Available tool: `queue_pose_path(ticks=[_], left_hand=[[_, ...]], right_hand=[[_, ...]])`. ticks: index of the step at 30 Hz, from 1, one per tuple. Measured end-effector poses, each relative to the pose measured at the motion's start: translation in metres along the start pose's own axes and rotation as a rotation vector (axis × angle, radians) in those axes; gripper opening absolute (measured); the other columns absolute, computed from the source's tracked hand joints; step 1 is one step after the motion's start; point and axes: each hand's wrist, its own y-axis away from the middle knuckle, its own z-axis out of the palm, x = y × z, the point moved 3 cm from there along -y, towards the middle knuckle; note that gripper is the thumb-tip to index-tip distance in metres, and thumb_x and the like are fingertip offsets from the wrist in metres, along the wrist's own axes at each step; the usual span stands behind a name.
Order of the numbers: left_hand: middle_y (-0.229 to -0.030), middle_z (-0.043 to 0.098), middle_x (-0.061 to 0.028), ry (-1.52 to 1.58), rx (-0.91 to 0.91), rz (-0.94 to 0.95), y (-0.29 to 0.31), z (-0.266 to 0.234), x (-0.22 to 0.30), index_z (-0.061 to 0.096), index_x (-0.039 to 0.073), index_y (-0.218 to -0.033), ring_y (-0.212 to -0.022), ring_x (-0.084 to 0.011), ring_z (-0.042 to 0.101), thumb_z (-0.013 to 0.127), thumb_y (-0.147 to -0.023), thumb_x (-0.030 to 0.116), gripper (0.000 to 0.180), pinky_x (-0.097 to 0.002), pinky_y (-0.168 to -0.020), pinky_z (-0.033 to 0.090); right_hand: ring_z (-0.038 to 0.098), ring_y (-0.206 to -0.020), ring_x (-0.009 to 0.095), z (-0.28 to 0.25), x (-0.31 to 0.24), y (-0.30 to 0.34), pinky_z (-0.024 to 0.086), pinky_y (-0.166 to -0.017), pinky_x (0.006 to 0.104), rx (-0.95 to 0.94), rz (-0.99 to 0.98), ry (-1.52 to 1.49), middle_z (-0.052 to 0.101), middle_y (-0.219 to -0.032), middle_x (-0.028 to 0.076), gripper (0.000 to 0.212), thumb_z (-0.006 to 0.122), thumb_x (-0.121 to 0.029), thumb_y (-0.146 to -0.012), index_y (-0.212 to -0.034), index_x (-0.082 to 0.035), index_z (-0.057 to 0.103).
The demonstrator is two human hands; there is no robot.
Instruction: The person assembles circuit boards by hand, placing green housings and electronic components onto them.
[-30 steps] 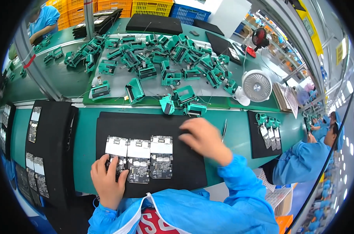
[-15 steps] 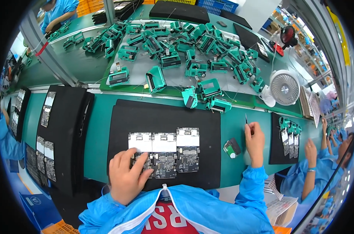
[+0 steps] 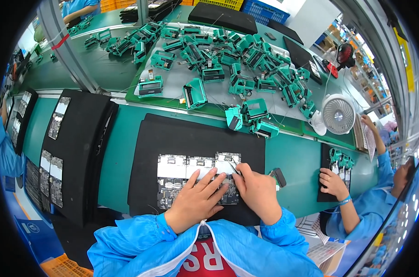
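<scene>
Three circuit boards with white upper areas lie side by side on a black foam mat (image 3: 172, 129): the left board (image 3: 171, 168), the middle board (image 3: 199, 162) and the right board (image 3: 224, 159). My left hand (image 3: 193, 201) rests with fingers spread across the middle board and the lower part of the right one, partly covering both. Pinched in my right hand (image 3: 259, 191) are tweezers (image 3: 234, 168), their tips at the white upper part of the right board. Behind my right hand, a small dark part with green (image 3: 279, 177) lies partly hidden at the mat's right edge.
Beyond the mat, many green plastic fixtures (image 3: 209, 73) are heaped on a raised shelf, a white fan (image 3: 338, 114) at its right. More boards (image 3: 56, 121) lie on stacked black mats at left. A co-worker's hand (image 3: 334, 184) is at another mat on the right.
My right hand has come left with the tweezers, from beside the mat to the right board. My left hand has shifted right from the left board. The view has moved slightly.
</scene>
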Motion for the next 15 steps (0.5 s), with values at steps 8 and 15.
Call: queue_pose_path(ticks=[8,15], left_hand=[[-0.152,0.046,-0.0086,0.0,0.013,-0.006,0.002,0.004,-0.002,0.06,0.016,-0.137,-0.144,-0.0292,0.039,0.074,-0.083,0.04,0.061,-0.0537,-0.113,0.033],[-0.153,0.045,-0.009,0.02,0.019,0.004,0.002,0.003,-0.001,0.059,0.016,-0.139,-0.144,-0.0291,0.038,0.073,-0.084,0.041,0.062,-0.0526,-0.115,0.031]], right_hand=[[0.065,-0.055,0.029,0.005,-0.011,-0.002,0.047,-0.049,0.0413,-0.011,0.047,-0.014,0.065,-0.063,0.008,0.019,0.067,-0.02,-0.092,-0.109,-0.014,0.062],[0.064,-0.054,0.027,0.006,-0.02,-0.001,0.047,-0.049,0.0402,0.014,-0.009,0.204,0.064,-0.062,0.007,0.023,0.067,-0.017,-0.091,-0.113,-0.015,0.063]])
